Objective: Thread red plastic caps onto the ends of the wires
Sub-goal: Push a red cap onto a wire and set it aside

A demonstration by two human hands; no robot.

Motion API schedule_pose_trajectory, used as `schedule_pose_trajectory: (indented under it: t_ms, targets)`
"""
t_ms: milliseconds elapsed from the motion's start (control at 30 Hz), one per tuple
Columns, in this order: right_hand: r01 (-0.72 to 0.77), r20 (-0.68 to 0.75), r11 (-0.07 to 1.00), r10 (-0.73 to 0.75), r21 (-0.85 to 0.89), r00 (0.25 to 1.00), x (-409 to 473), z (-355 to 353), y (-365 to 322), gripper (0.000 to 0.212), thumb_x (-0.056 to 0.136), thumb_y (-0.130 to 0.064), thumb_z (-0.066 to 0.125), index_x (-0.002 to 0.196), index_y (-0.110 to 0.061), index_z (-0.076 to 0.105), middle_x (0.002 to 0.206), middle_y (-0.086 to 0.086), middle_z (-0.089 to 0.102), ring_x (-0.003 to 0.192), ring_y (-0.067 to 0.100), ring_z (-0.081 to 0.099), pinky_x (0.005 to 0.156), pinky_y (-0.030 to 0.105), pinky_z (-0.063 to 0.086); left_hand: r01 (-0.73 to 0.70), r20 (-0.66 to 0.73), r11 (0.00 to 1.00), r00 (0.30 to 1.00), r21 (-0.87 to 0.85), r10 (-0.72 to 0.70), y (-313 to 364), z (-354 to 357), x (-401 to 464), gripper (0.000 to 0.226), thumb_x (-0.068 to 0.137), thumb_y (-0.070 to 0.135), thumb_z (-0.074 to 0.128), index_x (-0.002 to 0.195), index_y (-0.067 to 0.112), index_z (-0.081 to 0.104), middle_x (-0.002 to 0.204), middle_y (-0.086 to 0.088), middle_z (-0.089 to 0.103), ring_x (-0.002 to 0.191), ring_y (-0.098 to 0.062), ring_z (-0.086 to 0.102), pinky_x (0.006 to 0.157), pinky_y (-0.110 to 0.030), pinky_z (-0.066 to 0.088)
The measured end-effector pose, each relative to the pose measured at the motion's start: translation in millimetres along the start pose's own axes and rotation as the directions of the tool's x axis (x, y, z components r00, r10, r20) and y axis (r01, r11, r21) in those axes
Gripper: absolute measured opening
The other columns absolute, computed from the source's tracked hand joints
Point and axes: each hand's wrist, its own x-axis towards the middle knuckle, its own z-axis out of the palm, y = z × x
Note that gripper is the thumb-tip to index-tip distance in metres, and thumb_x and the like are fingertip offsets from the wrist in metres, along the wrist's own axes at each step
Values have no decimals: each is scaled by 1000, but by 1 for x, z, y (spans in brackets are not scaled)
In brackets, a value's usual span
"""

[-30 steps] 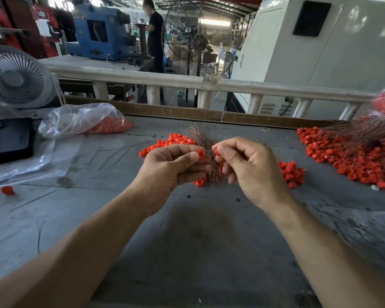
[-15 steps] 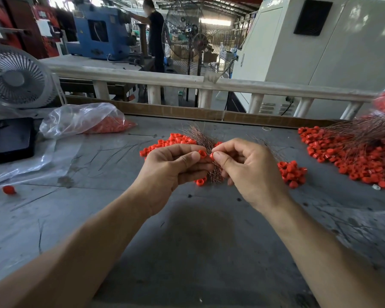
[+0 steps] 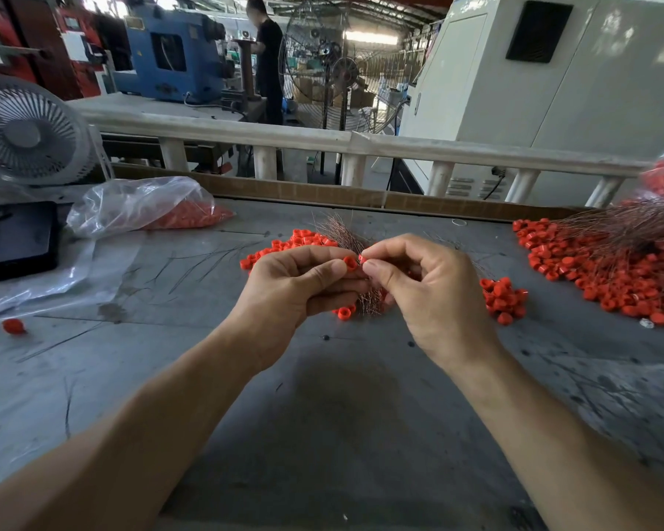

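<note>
At the centre of the frame a red cap (image 3: 349, 263) sits pinched between the thumb and forefinger of the left hand (image 3: 299, 293), whose lower fingers also curl round a bundle of thin wires (image 3: 345, 239) that fans out above the knuckles and pokes out below them. The right hand (image 3: 430, 293) meets it tip to tip, its thumb and forefinger closed on something small and red right against the cap; whether that is a second cap or a wire end cannot be told.

By my judgement the step in hand is the threading itself: one wire end is being fed into the cap's hole. The next move calls for a fine, steady push along the wire while the left hand keeps the cap square.

Loose caps (image 3: 503, 300) lie just right of the hands, more behind them, and a finished heap (image 3: 610, 270) spreads at right. A plastic bag (image 3: 139, 205) holds more at upper left.

No brand, label or writing is legible anywhere.
</note>
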Motion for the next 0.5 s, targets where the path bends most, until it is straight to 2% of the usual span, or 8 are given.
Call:
schedule_pose_trajectory:
  t_ms: [100, 300, 500]
  targets:
    - [37, -14, 999, -38, -37, 999, -1, 1, -3, 10, 89, -15, 78, 93, -24, 78, 86, -11, 74, 85, 5, 70, 74, 14, 53, -1, 0, 1000, 1000, 19, 1, -1, 1, -1, 32, 83, 11, 66, 112, -3, 69, 102, -24, 75, 95, -30, 76, 79, -33, 63]
    - [60, -8, 995, -61, -85, 998, 0, 5, -4, 11, 87, -9, 80, 92, -19, 79, 89, -9, 72, 87, 8, 70, 79, 26, 57, -39, 3, 996, 999, 78, 39, -1, 3, -2, 28, 81, 14, 67, 106, 1, 71, 95, -20, 77, 88, -26, 77, 80, -33, 63]
    - [87, 4, 992, -87, -95, 996, -1, 4, -4, 10, 86, -7, 80, 91, -16, 80, 89, -9, 72, 88, 9, 69, 79, 21, 54, -95, -20, 985, 995, 142, 99, -2, 5, -2, 30, 82, 12, 68, 108, -3, 70, 93, -20, 77, 84, -24, 76, 78, -32, 63]
